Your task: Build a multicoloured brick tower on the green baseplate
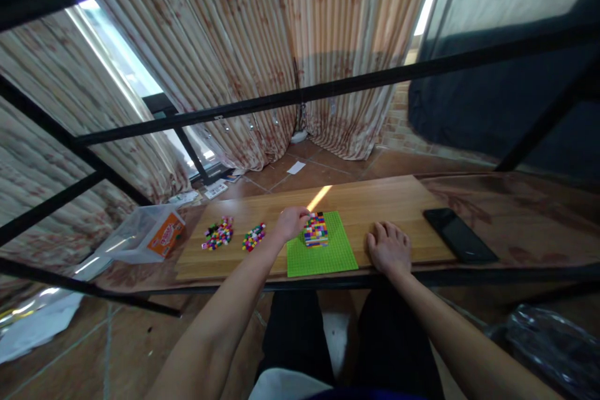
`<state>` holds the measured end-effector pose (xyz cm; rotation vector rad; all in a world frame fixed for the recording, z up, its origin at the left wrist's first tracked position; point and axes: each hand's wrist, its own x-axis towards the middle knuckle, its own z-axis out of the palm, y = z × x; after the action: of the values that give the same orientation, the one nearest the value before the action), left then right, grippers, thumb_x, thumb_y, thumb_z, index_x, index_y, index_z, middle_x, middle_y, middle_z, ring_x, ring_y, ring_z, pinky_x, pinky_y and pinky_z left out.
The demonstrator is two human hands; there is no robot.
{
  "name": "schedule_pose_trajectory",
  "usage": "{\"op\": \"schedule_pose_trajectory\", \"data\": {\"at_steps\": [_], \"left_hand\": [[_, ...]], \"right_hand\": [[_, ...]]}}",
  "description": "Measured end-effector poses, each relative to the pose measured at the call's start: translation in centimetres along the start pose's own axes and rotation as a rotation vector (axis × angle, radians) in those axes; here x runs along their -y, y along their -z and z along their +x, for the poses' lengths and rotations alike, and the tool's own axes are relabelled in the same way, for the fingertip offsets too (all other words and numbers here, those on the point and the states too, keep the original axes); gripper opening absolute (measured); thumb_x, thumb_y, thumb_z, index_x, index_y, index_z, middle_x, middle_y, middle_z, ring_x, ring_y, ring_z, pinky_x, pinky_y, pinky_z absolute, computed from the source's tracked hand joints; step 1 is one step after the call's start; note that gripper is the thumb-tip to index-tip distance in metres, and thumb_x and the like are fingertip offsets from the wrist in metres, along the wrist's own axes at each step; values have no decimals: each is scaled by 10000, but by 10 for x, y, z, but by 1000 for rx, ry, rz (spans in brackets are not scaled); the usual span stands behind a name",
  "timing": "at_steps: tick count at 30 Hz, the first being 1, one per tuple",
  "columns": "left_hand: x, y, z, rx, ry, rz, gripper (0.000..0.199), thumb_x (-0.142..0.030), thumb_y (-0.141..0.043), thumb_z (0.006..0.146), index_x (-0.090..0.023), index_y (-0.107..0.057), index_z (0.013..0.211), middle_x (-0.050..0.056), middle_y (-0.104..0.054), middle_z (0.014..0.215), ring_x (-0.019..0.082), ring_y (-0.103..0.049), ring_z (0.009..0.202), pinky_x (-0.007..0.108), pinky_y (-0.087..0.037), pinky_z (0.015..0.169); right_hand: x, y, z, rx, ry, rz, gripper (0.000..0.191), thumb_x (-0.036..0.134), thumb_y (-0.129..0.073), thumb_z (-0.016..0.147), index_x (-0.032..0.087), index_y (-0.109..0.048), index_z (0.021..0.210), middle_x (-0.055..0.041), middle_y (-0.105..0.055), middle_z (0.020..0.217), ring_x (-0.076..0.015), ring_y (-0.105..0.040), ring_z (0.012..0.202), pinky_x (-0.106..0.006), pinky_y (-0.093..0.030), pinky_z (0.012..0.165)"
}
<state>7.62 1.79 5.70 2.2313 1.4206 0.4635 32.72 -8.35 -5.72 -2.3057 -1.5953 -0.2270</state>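
Note:
A block of small multicoloured toy bricks (316, 231) stands on a green studded baseplate (323, 262). My left hand (293, 223) reaches over the plate's left edge, its fingertips pinched together at the upper left corner of the brick block. Whatever is between those fingertips is too small to make out. Just right of the baseplate, my right hand (388, 246) rests palm down on the wooden board (375, 200), fingers spread and holding nothing. Two heaps of loose bricks lie to the left, a nearer brick heap (254, 237) and a farther brick heap (218, 233).
A clear plastic bin (145, 234) with an orange label stands at the board's left end. On the right lies a black phone (459, 234). A dark metal bar (281, 99) crosses behind the board, with curtains (234, 44) beyond.

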Motion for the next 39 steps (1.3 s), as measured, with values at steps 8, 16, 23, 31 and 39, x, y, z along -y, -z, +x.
{"op": "schedule_pose_trajectory", "data": {"at_steps": [8,16,23,31,39], "left_hand": [[10,6,8,-52,88,-180,268,-286,-513,793,-165,-750,819,17,-694,720,154,-590,715,259,-451,688],[12,-19,14,-51,168,-358,318,-401,-579,751,-136,-755,743,-23,-552,511,109,-458,545,240,-346,545],[18,-29,14,-71,215,-472,344,-424,-615,743,-118,-762,794,-10,-556,542,86,-407,530,233,-310,526],[16,-28,10,-112,186,-463,298,-388,-628,741,-118,-754,721,-29,-507,488,85,-405,507,240,-308,531],[23,-16,-2,-303,210,-366,357,-386,-480,869,-145,-730,788,11,-666,715,132,-568,692,234,-424,636]], "right_hand": [[0,1,0,3,-2,5,458,397,-340,939,162,-525,1286,-122,-513,1352,-268,-382,1262,-427,-253,1047],[0,1,-1,-20,7,7,449,385,-348,935,158,-529,1277,-124,-513,1349,-274,-384,1253,-428,-257,1036],[-2,-1,-2,-13,5,-9,453,391,-349,937,158,-525,1282,-128,-511,1346,-273,-390,1250,-420,-257,1034],[-3,-2,-1,6,8,-31,458,395,-341,934,160,-527,1280,-122,-518,1338,-275,-402,1244,-423,-271,1030],[-8,-6,0,50,6,-51,484,410,-312,933,172,-521,1298,-112,-502,1366,-293,-417,1251,-445,-304,1019]]}}
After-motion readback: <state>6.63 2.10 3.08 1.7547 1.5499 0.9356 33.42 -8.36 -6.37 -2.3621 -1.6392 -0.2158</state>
